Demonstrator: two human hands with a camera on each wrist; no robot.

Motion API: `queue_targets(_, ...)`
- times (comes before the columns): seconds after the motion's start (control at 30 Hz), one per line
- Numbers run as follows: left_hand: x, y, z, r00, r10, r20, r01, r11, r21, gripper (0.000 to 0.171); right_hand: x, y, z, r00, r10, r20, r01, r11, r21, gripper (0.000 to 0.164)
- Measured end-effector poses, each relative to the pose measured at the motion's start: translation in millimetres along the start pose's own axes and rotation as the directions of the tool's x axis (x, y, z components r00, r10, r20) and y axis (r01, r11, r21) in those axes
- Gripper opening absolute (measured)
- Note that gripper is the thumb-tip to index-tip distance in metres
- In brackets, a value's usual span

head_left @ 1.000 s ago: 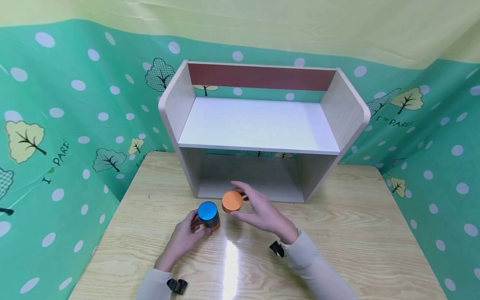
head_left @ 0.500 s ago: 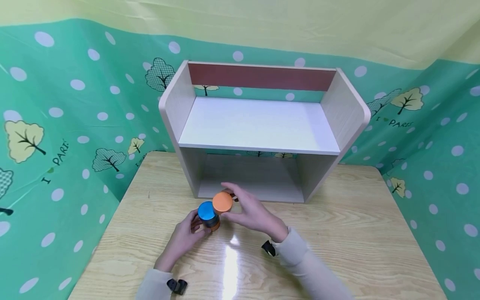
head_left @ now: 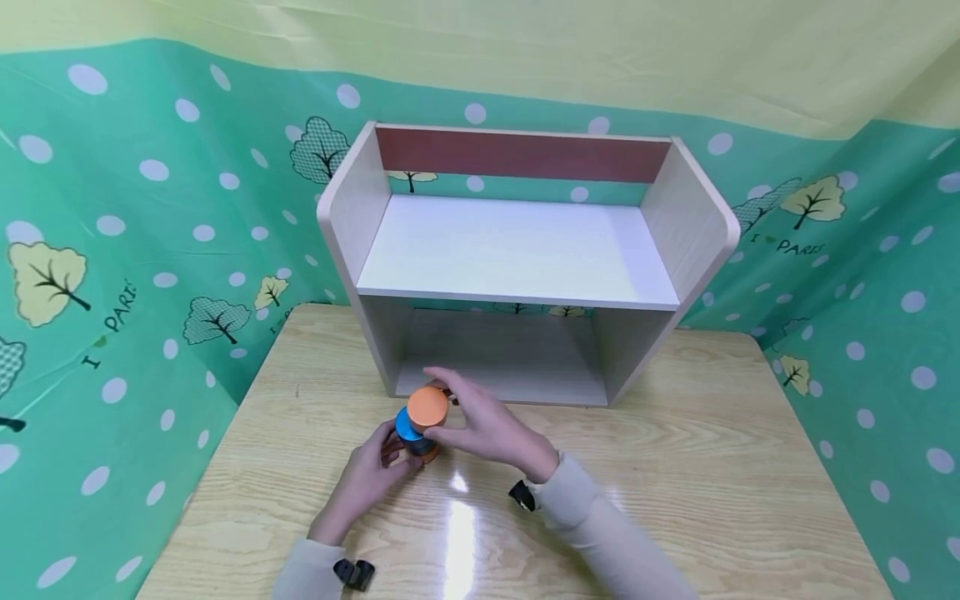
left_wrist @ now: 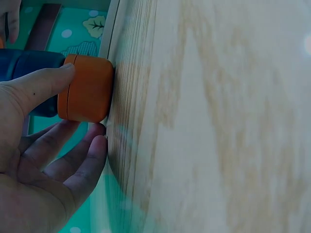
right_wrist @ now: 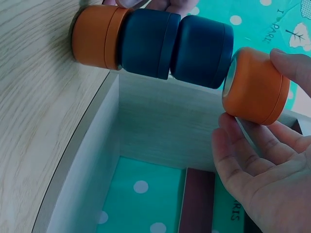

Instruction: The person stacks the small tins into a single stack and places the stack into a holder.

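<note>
Stacked at seven o'clock from the bookshelf point(head_left: 517, 250): lower orange canister point(right_wrist: 97, 36), gripped by the curled left hand point(head_left: 367, 468), lower blue canister point(right_wrist: 146, 43), upper blue canister point(right_wrist: 201, 51). Remaining: upper orange canister point(head_left: 427, 407), pinched by the right hand point(head_left: 491, 425), tilted, seemingly not yet seated.

Left hand point(head_left: 367, 471) and right hand point(head_left: 487, 423) super close together, both gripping.
Left's got its thumb point(left_wrist: 46, 83) opposite bent fingers point(left_wrist: 87, 167); the right one's held higher, thumb and fingers curved into kinda a C, both forearms point(head_left: 611, 529) angling inward.
</note>
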State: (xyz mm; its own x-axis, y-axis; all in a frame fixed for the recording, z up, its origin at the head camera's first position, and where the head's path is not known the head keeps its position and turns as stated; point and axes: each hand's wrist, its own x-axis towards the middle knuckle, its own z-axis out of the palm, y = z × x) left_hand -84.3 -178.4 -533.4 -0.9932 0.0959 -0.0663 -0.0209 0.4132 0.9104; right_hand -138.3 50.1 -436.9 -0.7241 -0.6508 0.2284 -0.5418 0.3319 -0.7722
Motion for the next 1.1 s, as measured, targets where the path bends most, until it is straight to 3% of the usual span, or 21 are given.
queue_targets(0.7, -0.2, -1.9, 0.4, 1.000, -0.020, -0.003, 0.020, 1.000, 0.021, 0.063, 9.4, -4.7, 12.7, 0.998, -0.047, 0.048, 0.049, 0.998, -0.050, 0.082)
queue_targets(1.1, -0.3, -3.2, 0.4, 1.000, 0.008, -0.008, -0.008, 1.000, 0.027, 0.062, 11.3, -6.4, 14.1, 0.997, -0.050, 0.054, 0.053, 0.996, -0.067, 0.079)
